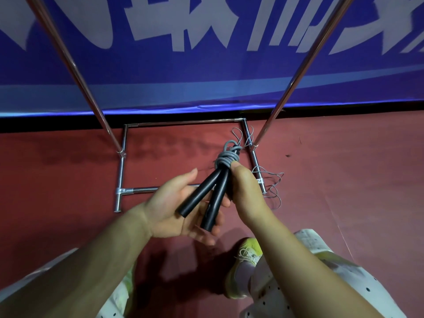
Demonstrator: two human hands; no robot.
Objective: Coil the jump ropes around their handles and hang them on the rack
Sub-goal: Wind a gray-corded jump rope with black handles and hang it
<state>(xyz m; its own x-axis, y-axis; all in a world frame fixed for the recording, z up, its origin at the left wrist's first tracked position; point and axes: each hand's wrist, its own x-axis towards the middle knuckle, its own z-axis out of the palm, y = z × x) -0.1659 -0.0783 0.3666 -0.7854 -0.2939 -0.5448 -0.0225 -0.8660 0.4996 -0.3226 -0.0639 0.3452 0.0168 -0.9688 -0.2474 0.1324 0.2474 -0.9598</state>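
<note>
Blue banner [206, 65] behind, white lettering too cropped to read. Steel rack [121, 161] on red floor [68, 180]. Left hand [174, 207] spread flat beneath two black handles [206, 196]. Right hand [243, 189] gripping them below grey coiled rope [226, 160].

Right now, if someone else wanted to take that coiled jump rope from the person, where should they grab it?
Probably the two black handles, from the near side at their lower ends. Those ends splay apart and lie loosely across the open left hand. The grey rope coil binds the far ends, where the right hand pinches.
</note>
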